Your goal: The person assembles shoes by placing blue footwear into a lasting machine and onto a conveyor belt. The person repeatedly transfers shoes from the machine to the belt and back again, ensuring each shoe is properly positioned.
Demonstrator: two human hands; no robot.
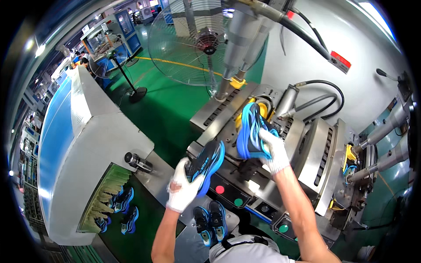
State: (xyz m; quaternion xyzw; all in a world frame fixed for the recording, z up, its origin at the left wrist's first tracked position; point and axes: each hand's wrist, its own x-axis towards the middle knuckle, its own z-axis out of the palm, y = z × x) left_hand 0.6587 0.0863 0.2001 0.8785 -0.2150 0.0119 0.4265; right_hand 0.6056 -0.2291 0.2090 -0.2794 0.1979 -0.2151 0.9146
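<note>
My left hand (pixel 183 187), in a white knit glove, is closed around a black sneaker (pixel 209 161) with a thick blue sole, held tilted in front of the machine. A matching sneaker (pixel 250 133) is gripped by my gloved right hand (pixel 275 152), raised at the front of the metal press (pixel 210 115). Its upper end overlaps a yellow clamp part (pixel 265 108) of the press in view. Close below my left hand, a pair of the same sneakers (pixel 210 222) stands on a grey metal ledge (pixel 187 241) by my body.
To the left, several sneakers (pixel 126 205) lie on a green conveyor (pixel 144 210) beside the fringed opening of a grey-and-blue housing (pixel 103 144). A small black-and-metal cylinder (pixel 138 161) sticks up by it. Red (pixel 220 189) and green (pixel 238 202) buttons line the press front. A caged fan (pixel 208 41) stands beyond.
</note>
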